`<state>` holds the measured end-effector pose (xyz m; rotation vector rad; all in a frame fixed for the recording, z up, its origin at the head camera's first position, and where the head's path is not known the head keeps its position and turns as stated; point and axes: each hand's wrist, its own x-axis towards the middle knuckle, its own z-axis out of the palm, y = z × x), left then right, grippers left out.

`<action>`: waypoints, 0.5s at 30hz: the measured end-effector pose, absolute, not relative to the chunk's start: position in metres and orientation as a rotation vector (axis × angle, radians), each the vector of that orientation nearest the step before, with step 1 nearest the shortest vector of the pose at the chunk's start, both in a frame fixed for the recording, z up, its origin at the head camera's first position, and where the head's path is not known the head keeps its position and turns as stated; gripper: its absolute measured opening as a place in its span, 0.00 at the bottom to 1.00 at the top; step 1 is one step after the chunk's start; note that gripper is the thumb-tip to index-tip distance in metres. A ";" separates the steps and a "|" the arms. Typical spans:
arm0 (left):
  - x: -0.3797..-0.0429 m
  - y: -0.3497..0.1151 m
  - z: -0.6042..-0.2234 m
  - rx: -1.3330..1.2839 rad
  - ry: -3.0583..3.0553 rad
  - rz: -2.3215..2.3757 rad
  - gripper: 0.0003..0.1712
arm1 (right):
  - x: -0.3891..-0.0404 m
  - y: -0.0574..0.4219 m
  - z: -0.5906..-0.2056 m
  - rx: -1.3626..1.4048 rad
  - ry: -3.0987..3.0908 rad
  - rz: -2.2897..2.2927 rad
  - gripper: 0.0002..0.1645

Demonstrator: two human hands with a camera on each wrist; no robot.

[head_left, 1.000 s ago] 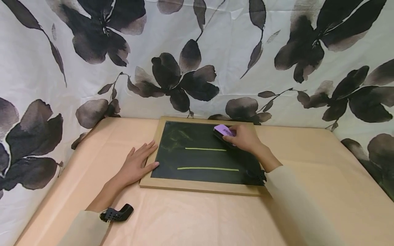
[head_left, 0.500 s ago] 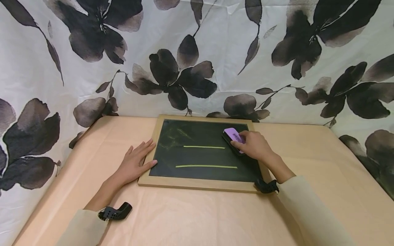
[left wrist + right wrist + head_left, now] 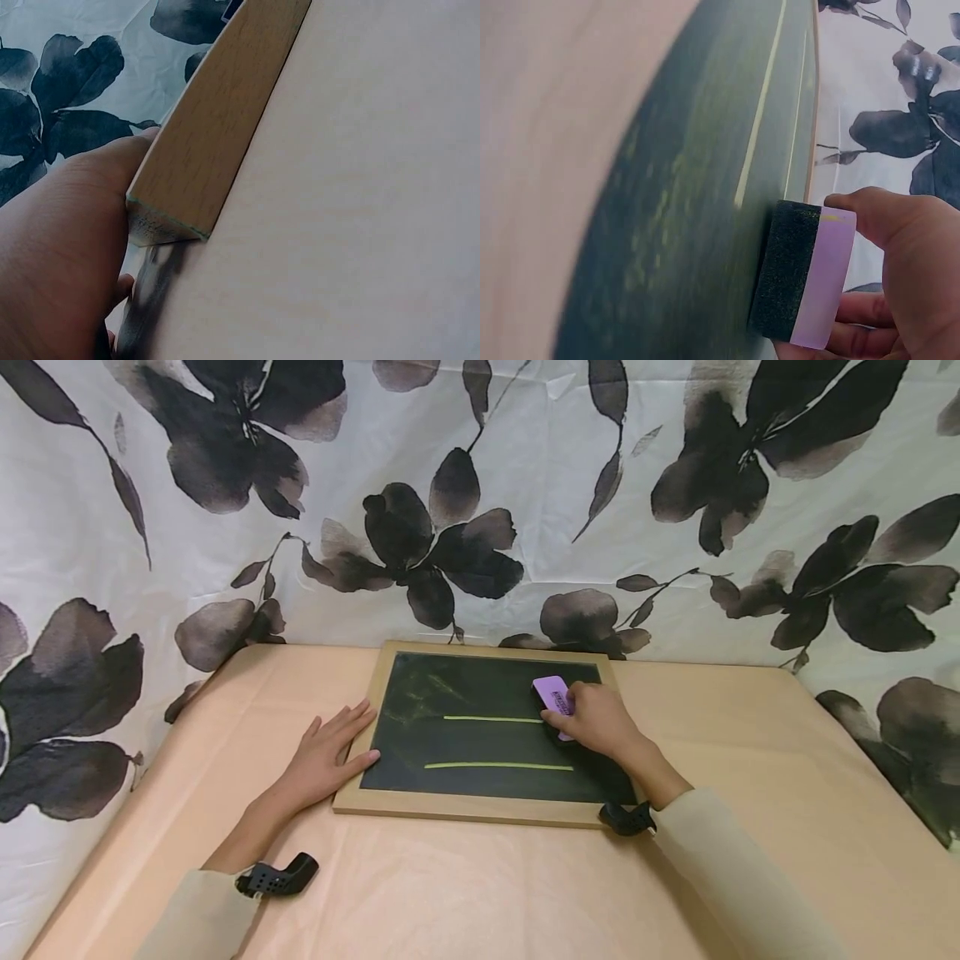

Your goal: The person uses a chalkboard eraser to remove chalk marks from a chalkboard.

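A small wood-framed chalkboard lies on the table with two yellow chalk lines, an upper line and a lower line. My right hand grips a chalkboard eraser with a purple top and black felt. In the right wrist view the eraser's felt is against the dark surface, at the upper line's right end. My left hand rests with spread fingers on the board's left frame. In the left wrist view that hand lies beside the frame's corner.
Faint yellow chalk smears mark the board's upper left. Pale paper-like covering spreads over the table. Behind it hangs a white cloth with dark flowers. A black wrist device sits on each arm.
The right hand with the eraser first moves right and toward me, then back left, where the eraser now overlaps the upper line's right end. The left hand stays on the frame.
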<state>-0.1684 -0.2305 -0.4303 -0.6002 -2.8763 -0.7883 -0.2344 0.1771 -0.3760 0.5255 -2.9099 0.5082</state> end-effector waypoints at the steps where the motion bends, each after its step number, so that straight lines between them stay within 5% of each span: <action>1: -0.169 -0.231 -0.430 -0.598 -2.877 -0.787 0.41 | -0.234 0.176 -0.376 0.518 -2.913 0.527 0.31; 15: -0.169 -0.234 -0.431 -0.599 -2.874 -0.799 0.41 | -0.223 0.166 -0.382 0.501 -2.896 0.553 0.39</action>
